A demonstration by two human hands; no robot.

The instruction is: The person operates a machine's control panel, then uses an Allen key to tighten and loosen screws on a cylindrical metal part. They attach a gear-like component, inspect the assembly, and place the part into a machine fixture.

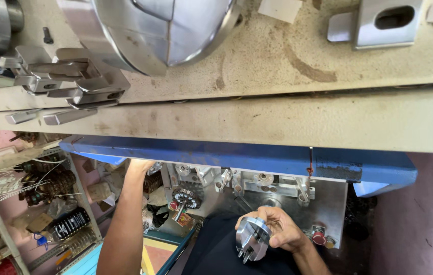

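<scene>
My right hand (pixel 283 231) grips a round silver metal part (pixel 251 239) with short prongs pointing down, held low over my dark lap. My left arm stretches up along the left side, and my left hand (pixel 139 165) reaches under the blue edge (pixel 237 155) of the bench. Its fingers are hidden there, so what it touches cannot be seen. Between the two hands a steel machine panel (pixel 328 203) carries small rollers, a black toothed dial (pixel 186 197) and a red button (pixel 319 237).
A worn beige benchtop (pixel 277 122) fills the upper view, with a large polished metal dome (pixel 160 30), stacked metal brackets (pixel 69 76) and a slotted steel block (pixel 379 20). Shelves at left (pixel 48 203) hold wire coils and small parts. Pink floor lies at right.
</scene>
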